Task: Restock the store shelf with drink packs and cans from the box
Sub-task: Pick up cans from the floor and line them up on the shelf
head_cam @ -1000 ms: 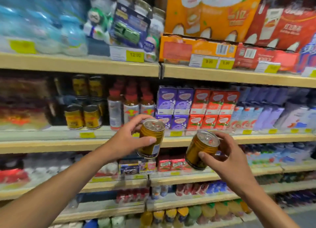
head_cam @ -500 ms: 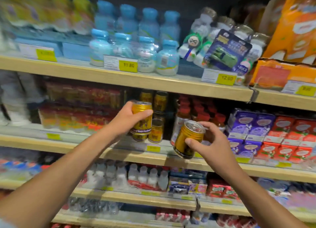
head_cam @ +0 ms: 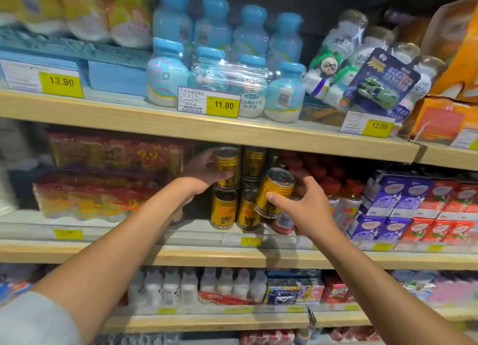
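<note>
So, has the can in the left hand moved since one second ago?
Yes. The left hand carried its can leftward into the shelf, now directly above the shelved gold can.

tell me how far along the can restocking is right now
Done: gold cans already stand stacked on the middle shelf. In hand: the left hand grips an upright can directly above a bottom one; the right hand holds a tilted can in front of the stack, not yet shelved. Left: setting both down. The box is out of view, so remaining stock can't be judged.
</note>
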A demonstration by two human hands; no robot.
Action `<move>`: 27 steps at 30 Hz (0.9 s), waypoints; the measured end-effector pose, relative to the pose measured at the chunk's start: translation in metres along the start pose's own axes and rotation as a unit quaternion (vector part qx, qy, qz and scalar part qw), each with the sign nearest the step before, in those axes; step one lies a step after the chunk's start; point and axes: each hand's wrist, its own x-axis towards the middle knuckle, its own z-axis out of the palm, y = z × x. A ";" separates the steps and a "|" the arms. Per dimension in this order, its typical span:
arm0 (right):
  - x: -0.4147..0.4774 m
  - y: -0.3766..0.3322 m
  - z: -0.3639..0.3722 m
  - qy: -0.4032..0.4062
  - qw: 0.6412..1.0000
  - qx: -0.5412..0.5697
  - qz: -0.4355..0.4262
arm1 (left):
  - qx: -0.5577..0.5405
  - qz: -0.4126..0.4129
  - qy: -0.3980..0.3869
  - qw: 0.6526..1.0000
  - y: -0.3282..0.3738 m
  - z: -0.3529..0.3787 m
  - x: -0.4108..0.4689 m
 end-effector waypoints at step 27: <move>0.062 -0.017 0.074 0.027 0.998 -0.057 0.006 | 0.075 0.029 0.020 0.997 -0.011 0.014 -0.001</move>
